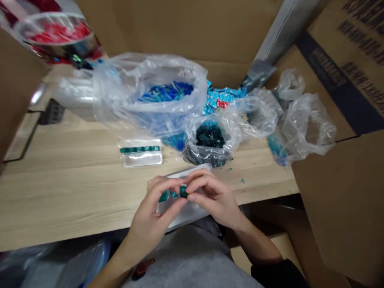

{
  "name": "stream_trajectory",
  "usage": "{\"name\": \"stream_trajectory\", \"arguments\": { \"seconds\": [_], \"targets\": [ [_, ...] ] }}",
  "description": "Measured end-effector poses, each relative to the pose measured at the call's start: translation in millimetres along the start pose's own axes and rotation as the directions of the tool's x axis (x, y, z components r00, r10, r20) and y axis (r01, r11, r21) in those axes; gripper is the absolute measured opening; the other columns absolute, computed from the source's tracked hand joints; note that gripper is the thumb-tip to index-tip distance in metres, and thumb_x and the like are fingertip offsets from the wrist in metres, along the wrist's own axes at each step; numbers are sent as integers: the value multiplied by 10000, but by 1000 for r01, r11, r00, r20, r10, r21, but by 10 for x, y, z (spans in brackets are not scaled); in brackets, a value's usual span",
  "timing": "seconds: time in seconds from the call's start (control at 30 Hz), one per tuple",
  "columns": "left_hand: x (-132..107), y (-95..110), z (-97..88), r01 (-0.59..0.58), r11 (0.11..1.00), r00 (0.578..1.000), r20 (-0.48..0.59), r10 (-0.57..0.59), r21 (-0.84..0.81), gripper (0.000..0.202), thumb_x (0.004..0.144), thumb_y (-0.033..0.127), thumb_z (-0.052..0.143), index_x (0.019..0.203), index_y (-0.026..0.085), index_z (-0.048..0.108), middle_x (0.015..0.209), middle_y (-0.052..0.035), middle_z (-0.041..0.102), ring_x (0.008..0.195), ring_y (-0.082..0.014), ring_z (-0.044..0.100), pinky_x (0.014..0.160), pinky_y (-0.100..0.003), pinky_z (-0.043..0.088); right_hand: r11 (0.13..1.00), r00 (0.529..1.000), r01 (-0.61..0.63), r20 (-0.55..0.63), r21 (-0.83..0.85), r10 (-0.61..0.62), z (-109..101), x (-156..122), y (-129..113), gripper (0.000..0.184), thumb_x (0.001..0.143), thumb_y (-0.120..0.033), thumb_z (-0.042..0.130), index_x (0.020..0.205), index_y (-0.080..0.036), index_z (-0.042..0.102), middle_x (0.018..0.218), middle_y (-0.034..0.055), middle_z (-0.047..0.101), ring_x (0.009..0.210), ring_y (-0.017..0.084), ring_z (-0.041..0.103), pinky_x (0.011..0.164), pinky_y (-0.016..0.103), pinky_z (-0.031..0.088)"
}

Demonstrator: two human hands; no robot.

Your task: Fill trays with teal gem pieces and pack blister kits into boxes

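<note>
Between the fingertips of my left hand (157, 204) and my right hand (213, 198) is a small dark green shiny piece (183, 191), pinched from both sides. Under my hands lies a white tray (192, 214) at the table's front edge, partly covered by them. Other green pieces (163, 196) show in it beside my left fingers. Farther left, a second small white tray (141, 159) bears a row of similar green pieces (139, 149). Just beyond my right hand stands a clear plastic bag (192, 154) full of dark green bits (210, 136).
A large clear bag (120, 92) of blue pieces (171, 92) stands at the back. Light blue patterned packaging (223, 96) lies beside it. More clear bags (309, 128) are at the right, near a cardboard box (339, 192). A container of red pieces (60, 34) stands at the back left.
</note>
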State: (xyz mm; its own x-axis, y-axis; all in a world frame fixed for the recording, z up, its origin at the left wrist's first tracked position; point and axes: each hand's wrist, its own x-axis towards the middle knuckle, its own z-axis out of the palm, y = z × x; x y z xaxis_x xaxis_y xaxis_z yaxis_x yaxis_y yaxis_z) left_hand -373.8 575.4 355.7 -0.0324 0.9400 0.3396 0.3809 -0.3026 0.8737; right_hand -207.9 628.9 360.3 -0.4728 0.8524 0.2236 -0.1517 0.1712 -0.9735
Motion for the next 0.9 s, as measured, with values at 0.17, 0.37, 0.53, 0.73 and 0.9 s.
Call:
{"name": "stream_trajectory", "arguments": {
  "seconds": [0.17,0.37,0.53,0.73,0.9],
  "targets": [
    [54,47,0,34,994,999,39,-30,-101,321,873,181,607,1162,314,562,945,-7,635,879,-151,633,775,-285,540,992,994,104,39,-77,-101,-53,27,-44,153,837,-193,682,949,-295,708,984,27,683,973,143,661,880,300,549],
    [86,115,-30,-5,991,998,58,13,-136,323,884,229,609,1190,306,540,835,-2,613,842,-171,606,772,-344,522,976,981,164,131,-143,-145,-154,48,-46,303,783,-134,724,1017,-325,706,1014,42,707,967,178,692,811,280,605],
    [29,112,-34,34,969,998,64,-19,-243,335,900,192,579,1210,306,524,925,-6,651,909,-155,610,841,-330,498,948,966,238,156,-210,-207,-201,49,-35,331,763,-107,740,1023,-306,688,978,29,730,911,174,709,778,260,616],
    [27,65,-27,-103,986,994,12,105,-133,302,889,195,614,1175,281,568,950,-8,680,946,-166,582,876,-343,451,869,927,361,232,-339,-294,-237,71,-18,322,811,-94,693,1085,-261,666,980,33,720,889,155,699,747,253,608],
    [-72,-31,-208,-66,996,996,-72,61,-67,326,880,106,597,1158,276,596,1032,-2,667,1014,-147,589,916,-309,470,778,926,369,267,-508,-265,-228,64,-44,331,832,-117,678,1133,-251,646,1003,37,714,927,164,686,808,312,598]
  ]
}}
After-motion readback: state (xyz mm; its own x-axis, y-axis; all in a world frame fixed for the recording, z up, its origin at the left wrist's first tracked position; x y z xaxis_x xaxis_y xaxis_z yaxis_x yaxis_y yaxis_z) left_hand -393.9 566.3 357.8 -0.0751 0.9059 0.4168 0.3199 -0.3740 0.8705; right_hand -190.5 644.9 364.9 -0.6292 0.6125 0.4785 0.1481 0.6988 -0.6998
